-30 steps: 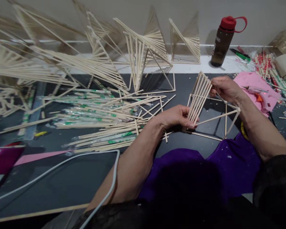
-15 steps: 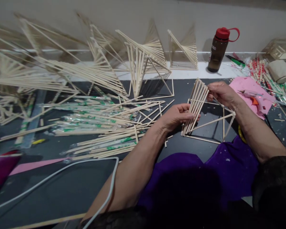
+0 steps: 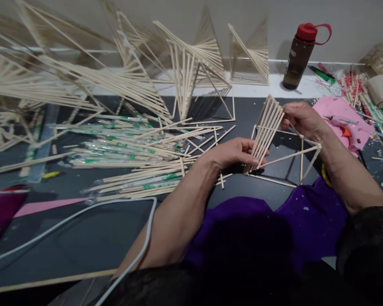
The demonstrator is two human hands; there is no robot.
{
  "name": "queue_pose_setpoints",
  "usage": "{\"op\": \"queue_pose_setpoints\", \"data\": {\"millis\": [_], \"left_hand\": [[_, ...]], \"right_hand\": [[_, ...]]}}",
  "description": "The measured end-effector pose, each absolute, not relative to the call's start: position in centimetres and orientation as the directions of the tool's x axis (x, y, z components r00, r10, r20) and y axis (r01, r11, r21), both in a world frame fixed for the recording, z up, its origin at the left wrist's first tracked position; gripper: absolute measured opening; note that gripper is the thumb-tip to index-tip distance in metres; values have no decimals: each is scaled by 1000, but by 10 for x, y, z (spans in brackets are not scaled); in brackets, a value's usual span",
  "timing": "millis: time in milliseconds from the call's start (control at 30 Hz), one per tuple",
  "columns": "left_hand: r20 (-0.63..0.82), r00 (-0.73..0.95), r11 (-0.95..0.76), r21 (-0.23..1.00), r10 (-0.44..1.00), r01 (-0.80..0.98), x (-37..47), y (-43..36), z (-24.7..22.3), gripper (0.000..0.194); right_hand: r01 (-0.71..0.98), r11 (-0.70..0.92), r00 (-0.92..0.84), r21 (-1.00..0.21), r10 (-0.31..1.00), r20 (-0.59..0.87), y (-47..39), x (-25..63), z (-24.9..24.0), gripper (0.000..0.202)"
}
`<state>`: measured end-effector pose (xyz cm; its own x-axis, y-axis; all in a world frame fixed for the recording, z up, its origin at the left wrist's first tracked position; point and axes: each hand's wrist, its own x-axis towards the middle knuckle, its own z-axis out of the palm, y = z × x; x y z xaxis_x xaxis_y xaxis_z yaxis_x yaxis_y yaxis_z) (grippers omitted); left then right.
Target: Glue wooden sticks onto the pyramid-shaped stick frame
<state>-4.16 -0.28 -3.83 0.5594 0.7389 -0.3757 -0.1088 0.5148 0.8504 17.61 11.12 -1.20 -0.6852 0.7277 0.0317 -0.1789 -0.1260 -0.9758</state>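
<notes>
A small frame of pale wooden sticks [image 3: 268, 127] stands on the dark table, with a slanting row of parallel sticks on its left side. Round the lower part of that row, the fingers of my left hand [image 3: 239, 153] are closed. My right hand [image 3: 301, 119] pinches the upper right end of the row. An open part of the frame, made of single sticks, reaches right beneath my right wrist. Finished-looking twisted stick structures [image 3: 194, 68] stand behind, along the wall.
Wrapped stick bundles [image 3: 124, 148] and loose sticks lie left of my left hand. A red-capped bottle [image 3: 296, 59] stands on the white ledge. To the right, a glue gun [image 3: 341, 123] rests on pink material [image 3: 328, 106]. A white cable [image 3: 79, 219] crosses by my left forearm.
The view has shifted slightly, so most things appear a little higher. Both hands keep their hold on the stick frame, with little visible movement.
</notes>
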Motion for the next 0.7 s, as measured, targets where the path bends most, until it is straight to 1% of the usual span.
{"op": "queue_pose_setpoints", "data": {"millis": [167, 500, 700], "left_hand": [[-388, 571, 531, 841, 723, -101, -35, -4, -37, 29], [-385, 558, 531, 839, 735, -119, -27, -7, -36, 23], [-377, 554, 524, 842, 742, -130, -25, -8, -36, 23]], "right_hand": [[-159, -112, -692, -981, 721, 30, 107, 176, -6, 39], [-144, -52, -698, -988, 714, 64, 110, 175, -9, 47], [-141, 8, -684, -990, 722, 103, 111, 176, -11, 38]]}}
